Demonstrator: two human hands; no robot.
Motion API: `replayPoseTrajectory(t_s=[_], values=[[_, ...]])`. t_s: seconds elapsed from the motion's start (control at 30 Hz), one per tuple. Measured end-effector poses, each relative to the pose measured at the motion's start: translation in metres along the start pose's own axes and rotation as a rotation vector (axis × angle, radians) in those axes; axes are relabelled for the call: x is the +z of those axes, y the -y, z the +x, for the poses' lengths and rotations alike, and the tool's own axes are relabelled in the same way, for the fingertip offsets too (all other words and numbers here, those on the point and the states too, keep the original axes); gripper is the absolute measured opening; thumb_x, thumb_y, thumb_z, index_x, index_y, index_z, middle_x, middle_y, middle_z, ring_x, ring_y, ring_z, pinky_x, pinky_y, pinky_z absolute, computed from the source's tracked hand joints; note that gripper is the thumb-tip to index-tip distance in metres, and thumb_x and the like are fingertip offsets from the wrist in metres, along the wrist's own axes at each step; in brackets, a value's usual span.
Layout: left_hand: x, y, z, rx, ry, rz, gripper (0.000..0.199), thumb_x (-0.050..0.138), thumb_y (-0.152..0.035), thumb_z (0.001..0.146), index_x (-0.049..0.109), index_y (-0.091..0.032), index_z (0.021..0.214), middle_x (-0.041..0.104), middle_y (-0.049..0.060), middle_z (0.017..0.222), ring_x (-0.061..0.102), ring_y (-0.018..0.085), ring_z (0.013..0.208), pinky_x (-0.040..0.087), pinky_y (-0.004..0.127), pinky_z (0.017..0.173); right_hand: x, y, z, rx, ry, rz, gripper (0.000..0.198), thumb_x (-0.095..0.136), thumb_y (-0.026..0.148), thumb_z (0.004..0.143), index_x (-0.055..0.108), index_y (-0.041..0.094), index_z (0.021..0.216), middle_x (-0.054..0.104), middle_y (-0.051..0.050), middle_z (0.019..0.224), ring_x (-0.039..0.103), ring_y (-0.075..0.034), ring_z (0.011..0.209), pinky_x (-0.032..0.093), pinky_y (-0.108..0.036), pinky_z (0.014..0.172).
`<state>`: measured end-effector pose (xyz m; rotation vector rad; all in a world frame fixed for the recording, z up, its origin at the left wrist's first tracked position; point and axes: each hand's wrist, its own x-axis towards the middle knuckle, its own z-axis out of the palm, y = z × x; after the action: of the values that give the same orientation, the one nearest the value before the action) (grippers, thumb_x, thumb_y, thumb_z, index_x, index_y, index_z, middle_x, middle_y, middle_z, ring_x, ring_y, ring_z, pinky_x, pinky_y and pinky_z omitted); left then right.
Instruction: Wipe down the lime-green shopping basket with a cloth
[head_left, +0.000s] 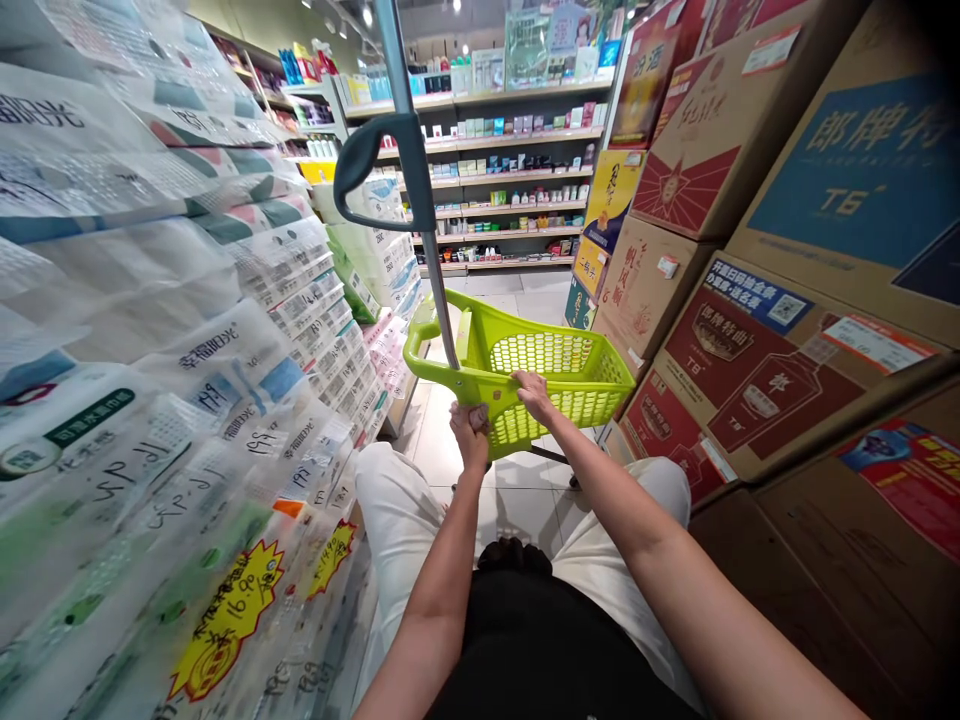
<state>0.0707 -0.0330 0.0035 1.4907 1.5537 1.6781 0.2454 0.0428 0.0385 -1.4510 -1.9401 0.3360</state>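
The left hand (466, 436) clutches a crumpled cloth (478, 416) against the green cart (495, 387); the right hand (533, 393) curls over its rim. Tissue packs (292, 270) and stacked cartons (735, 370) crowd either side, shelves (517, 175) beyond.

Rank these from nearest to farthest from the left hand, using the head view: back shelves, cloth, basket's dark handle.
1. Cloth: in the left hand, at the basket.
2. Dark handle: above the basket, up and to the left.
3. Back shelves: at the aisle's far end.
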Motion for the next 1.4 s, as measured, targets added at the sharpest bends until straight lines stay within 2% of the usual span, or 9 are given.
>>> replayPoseTrajectory(t_s=[0.13, 0.37, 0.5, 0.6, 0.7, 0.8, 1.03, 1.13, 1.4], values=[[-0.004, -0.007, 0.019, 0.083, -0.109, 0.044, 0.046, 0.050, -0.004, 0.078, 0.062, -0.022, 0.119, 0.060, 0.012, 0.124, 0.055, 0.028, 0.124, 0.046, 0.046, 0.113, 0.001, 0.000, -0.001, 0.008, 0.007, -0.001, 0.046, 0.041, 0.021, 0.077, 0.065, 0.024, 0.116, 0.072, -0.007, 0.111, 0.056, -0.026, 0.108, 0.038, -0.038, 0.099], [0.006, 0.028, -0.024, -0.088, -0.060, 0.043, 0.044, 0.056, -0.005, 0.072, 0.066, -0.023, 0.111, 0.062, 0.011, 0.114, 0.061, 0.031, 0.118, 0.052, 0.048, 0.105, -0.003, -0.001, -0.004, -0.010, -0.008, 0.010, 0.047, 0.043, 0.022, 0.075, 0.066, 0.026, 0.116, 0.071, -0.006, 0.105, 0.056, -0.026, 0.106, 0.039, -0.039, 0.098], [-0.002, -0.007, 0.007, 0.068, -0.347, 0.060, 0.049, 0.048, -0.008, 0.083, 0.058, -0.020, 0.130, 0.058, 0.016, 0.134, 0.051, 0.031, 0.136, 0.038, 0.051, 0.121, -0.005, -0.005, -0.006, -0.016, -0.014, 0.021, 0.046, 0.043, 0.022, 0.075, 0.067, 0.025, 0.115, 0.071, -0.006, 0.102, 0.056, -0.027, 0.106, 0.039, -0.039, 0.097], [-0.018, -0.044, 0.042, 0.183, -0.364, 0.091, 0.053, 0.046, -0.008, 0.087, 0.055, -0.019, 0.138, 0.051, 0.019, 0.146, 0.040, 0.031, 0.149, 0.029, 0.051, 0.127, -0.005, -0.007, -0.007, -0.014, -0.014, 0.032, 0.046, 0.044, 0.022, 0.075, 0.067, 0.025, 0.115, 0.071, -0.006, 0.104, 0.056, -0.027, 0.107, 0.038, -0.039, 0.098], [-0.041, -0.069, 0.069, 0.306, -0.264, 0.191, 0.053, 0.052, -0.006, 0.081, 0.063, -0.020, 0.131, 0.044, 0.016, 0.155, 0.026, 0.034, 0.157, 0.018, 0.057, 0.131, -0.005, -0.007, -0.007, -0.009, -0.010, 0.039, 0.044, 0.045, 0.022, 0.074, 0.067, 0.026, 0.112, 0.071, -0.005, 0.100, 0.056, -0.027, 0.105, 0.038, -0.039, 0.097], [-0.067, -0.082, 0.092, 0.392, -0.058, 0.348, 0.046, 0.061, -0.004, 0.072, 0.072, -0.023, 0.113, 0.061, 0.013, 0.137, 0.042, 0.038, 0.147, 0.013, 0.063, 0.130, -0.008, -0.009, -0.005, 0.004, -0.003, 0.038, 0.040, 0.045, 0.022, 0.074, 0.067, 0.026, 0.108, 0.069, -0.005, 0.097, 0.056, -0.027, 0.105, 0.039, -0.039, 0.096], [-0.097, -0.111, 0.167, 0.300, 0.613, 0.528, 0.022, 0.074, -0.011, 0.060, 0.074, -0.022, 0.079, 0.072, 0.003, 0.083, 0.067, 0.025, 0.080, 0.057, 0.044, 0.095, -0.023, -0.005, 0.003, 0.027, 0.028, -0.002, 0.039, 0.046, 0.023, 0.076, 0.065, 0.023, 0.109, 0.068, -0.008, 0.100, 0.056, -0.029, 0.104, 0.039, -0.044, 0.098], [-0.089, -0.124, 0.181, 0.217, 0.724, 0.672, 0.023, 0.074, -0.010, 0.061, 0.075, -0.022, 0.080, 0.065, -0.001, 0.065, 0.066, 0.023, 0.067, 0.059, 0.041, 0.079, -0.013, 0.021, 0.009, -0.031, 0.023, -0.010, 0.052, 0.051, 0.023, 0.075, 0.060, 0.022, 0.126, 0.067, -0.011, 0.120, 0.054, -0.031, 0.116, 0.036, -0.047, 0.106], [-0.061, -0.072, 0.094, 0.608, 0.197, 0.368, 0.031, 0.064, -0.011, 0.083, 0.076, -0.026, 0.108, 0.070, 0.011, 0.120, 0.059, 0.031, 0.130, 0.034, 0.055, 0.125, 0.015, 0.060, 0.012, -0.086, -0.068, 0.024, 0.065, 0.050, 0.016, 0.066, 0.058, 0.020, 0.130, 0.065, -0.012, 0.123, 0.052, -0.031, 0.115, 0.038, -0.044, 0.103]])
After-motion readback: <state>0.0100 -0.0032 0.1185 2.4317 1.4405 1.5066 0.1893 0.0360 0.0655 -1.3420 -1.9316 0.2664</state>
